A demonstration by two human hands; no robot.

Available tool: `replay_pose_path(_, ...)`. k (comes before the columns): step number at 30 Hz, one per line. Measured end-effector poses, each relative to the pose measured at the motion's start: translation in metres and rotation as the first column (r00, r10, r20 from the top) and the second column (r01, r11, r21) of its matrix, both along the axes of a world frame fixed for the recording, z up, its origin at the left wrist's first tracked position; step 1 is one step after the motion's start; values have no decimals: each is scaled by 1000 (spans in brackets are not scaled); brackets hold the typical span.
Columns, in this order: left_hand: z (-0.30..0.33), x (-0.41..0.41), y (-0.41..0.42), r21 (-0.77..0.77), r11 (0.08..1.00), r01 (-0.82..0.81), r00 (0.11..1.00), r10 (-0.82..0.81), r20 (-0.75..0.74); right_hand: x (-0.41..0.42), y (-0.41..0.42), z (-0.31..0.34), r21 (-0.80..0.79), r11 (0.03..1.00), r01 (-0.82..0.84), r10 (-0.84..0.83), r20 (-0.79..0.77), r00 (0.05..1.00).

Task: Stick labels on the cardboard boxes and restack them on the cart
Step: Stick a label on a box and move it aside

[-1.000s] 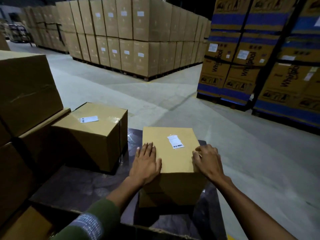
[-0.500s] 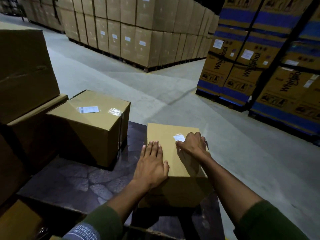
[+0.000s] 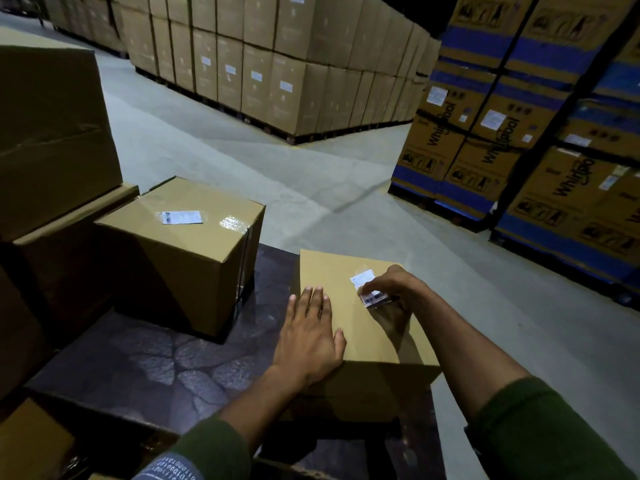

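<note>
Left hand (image 3: 309, 336) flat on near cardboard box (image 3: 363, 341), right hand (image 3: 391, 289) pinching its label (image 3: 367, 289), second labelled box (image 3: 183, 251) beside on dark cart (image 3: 156, 368), stacked pallets beyond

We stand in a dim warehouse on a grey concrete floor (image 3: 311, 188). Ahead we see palletised plain cartons (image 3: 284, 64); to the right, blue-banded Whirlpool cartons (image 3: 519, 116) stacked high.
</note>
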State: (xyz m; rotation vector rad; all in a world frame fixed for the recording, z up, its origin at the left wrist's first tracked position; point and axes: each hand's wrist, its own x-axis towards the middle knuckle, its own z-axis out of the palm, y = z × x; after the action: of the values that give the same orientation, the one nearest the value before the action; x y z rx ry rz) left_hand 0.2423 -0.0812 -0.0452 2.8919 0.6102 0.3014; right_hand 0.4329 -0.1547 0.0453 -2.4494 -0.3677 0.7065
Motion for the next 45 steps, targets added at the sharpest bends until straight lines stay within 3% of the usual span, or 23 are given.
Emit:
replay_pose_path(5, 3, -2, -1, -9, 1000, -5, 1000, 5, 15, 3, -13, 3, 73, 997, 17, -14, -40, 999)
replay_pose_path(9, 6, -4, -2, -30, 999, -25, 999, 26, 31, -5, -38, -2, 427, 900, 90, -26, -154, 988)
replay_pose_path(11, 6, -4, -2, -24, 999, -31, 999, 32, 31, -13, -48, -15, 552, 828, 105, -46, -120, 992)
replay_pose_path(15, 6, -5, -2, -19, 999, -29, 999, 29, 21, -20, -60, -44, 486, 872, -63, -18, 161, 987)
replay_pose_path(22, 6, -4, -3, -1, 999, -32, 999, 32, -14, -13, -30, -34, 357, 914, -193, 89, 288, 954)
replay_pose_path(28, 6, -3, -2, 28, 999, -43, 999, 43, -19, 3, -11, -30, 349, 911, -222, 127, 274, 953)
replay_pose_path(38, 1, -1, -2, 31, 999, -41, 999, 41, -2, -35, -76, -41, 351, 894, -280, 195, 257, 946)
replay_pose_path(45, 1, -2, -2, 32, 998, -46, 999, 46, -9, -4, -18, -34, 334, 907, -255, 157, 293, 943)
